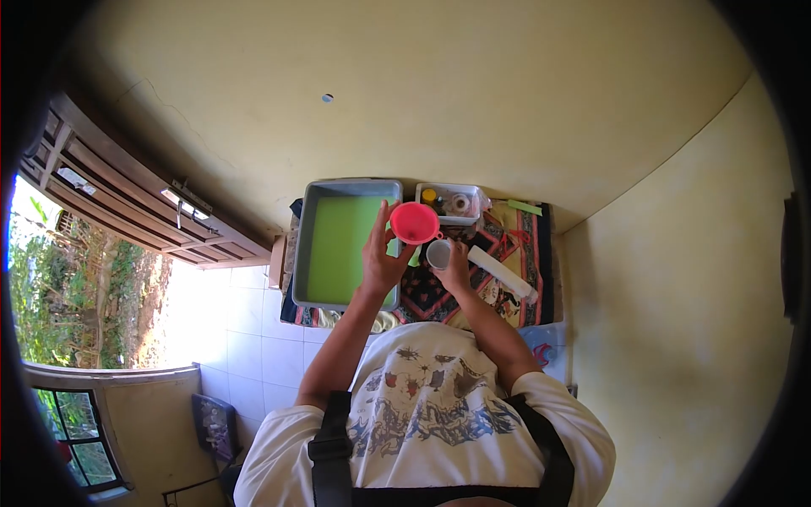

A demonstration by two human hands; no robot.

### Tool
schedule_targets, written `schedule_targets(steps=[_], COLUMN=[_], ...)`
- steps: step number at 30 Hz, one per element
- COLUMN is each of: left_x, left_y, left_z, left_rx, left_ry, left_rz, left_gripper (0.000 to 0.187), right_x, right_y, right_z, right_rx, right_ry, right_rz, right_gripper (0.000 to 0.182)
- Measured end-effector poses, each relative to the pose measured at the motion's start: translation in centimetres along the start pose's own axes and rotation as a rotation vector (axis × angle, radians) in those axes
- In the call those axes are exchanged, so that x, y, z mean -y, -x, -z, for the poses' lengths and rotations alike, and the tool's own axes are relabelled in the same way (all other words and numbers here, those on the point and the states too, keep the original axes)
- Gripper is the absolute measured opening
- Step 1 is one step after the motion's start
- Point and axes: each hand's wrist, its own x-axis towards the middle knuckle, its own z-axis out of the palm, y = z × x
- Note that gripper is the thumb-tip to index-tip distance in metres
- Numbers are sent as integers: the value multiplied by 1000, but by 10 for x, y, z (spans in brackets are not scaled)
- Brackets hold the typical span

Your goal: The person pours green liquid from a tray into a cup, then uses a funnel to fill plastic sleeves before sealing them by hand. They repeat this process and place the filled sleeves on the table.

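My left hand [383, 258] is closed around a red funnel [415, 221], its wide mouth turned up toward me. Just right of it and lower, my right hand [457, 269] grips a whitish cup [438, 254] whose round opening also faces up. The funnel's rim comes close to the cup in this view. Under and beside my left hand lies a large grey tub [299, 253] with bright green inside. A white roll [503, 275] lies slantwise to the right of my right hand.
A white tray [432, 220] behind my hands holds a yellow-capped item [429, 195], a roll of tape [460, 203] and other small things. A patterned cloth [422, 297] covers the table. A light green strip [525, 207] lies at the back right, near the wall [507, 101].
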Motion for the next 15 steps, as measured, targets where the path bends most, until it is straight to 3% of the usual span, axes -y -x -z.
schedule_targets(steps=[15], left_x=[3], left_y=[4], left_z=[-12], left_rx=[-27], left_ry=[-11], left_rz=[-6], left_gripper=[99], right_x=[-5], right_y=[11], right_z=[13], right_rx=[123], right_ry=[18], right_rz=[-35], right_gripper=[126])
